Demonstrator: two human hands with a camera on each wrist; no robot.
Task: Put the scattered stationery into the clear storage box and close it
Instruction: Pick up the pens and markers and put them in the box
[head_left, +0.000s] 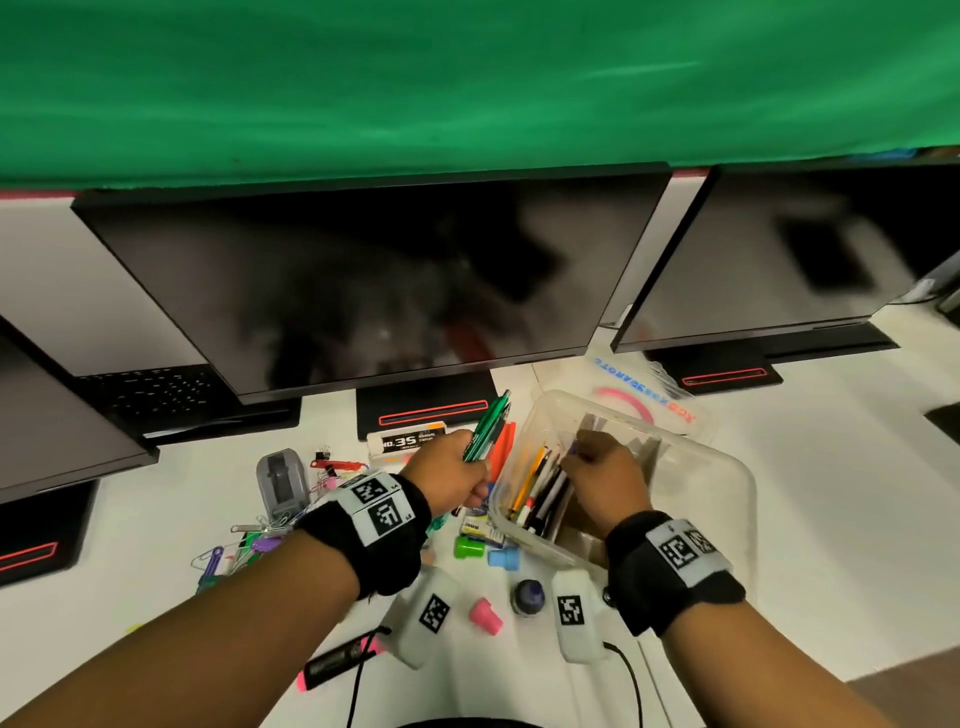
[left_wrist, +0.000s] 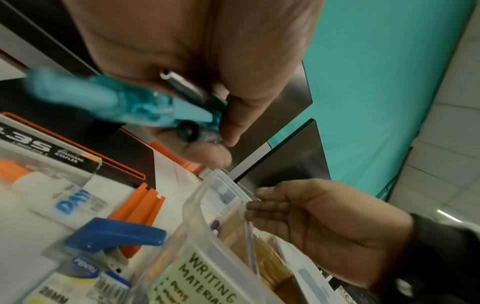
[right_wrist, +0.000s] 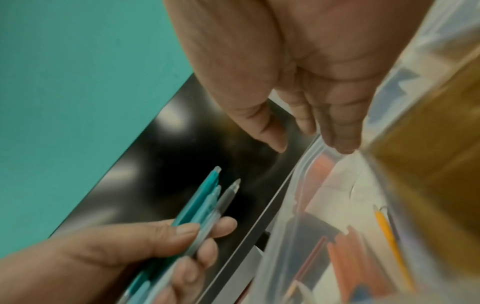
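Observation:
The clear storage box (head_left: 737, 473) stands open at centre right of the white desk, with several pens and pencils (head_left: 540, 493) lying in its left compartment. My left hand (head_left: 452, 478) grips a bundle of green pens (head_left: 485, 426) just left of the box, tips pointing away; they also show as green pens (left_wrist: 130, 102) and green pens (right_wrist: 202, 197). My right hand (head_left: 608, 478) reaches inside the box over the pens. Its fingers (right_wrist: 340, 142) are straight and touch a clear inner wall (left_wrist: 249, 232). A "WRITING MATERIALS" label (left_wrist: 205, 279) is on the box's side.
The box lid (head_left: 649, 400) lies behind the box. A staples box (head_left: 405, 441), grey tape dispenser (head_left: 280, 478), binder clips (head_left: 244, 545), green cap (head_left: 470, 546), blue cap (head_left: 504, 558), pink cap (head_left: 485, 616), dark bottle (head_left: 527, 597) and a highlighter (head_left: 337, 660) lie scattered. Monitors (head_left: 363, 291) stand behind.

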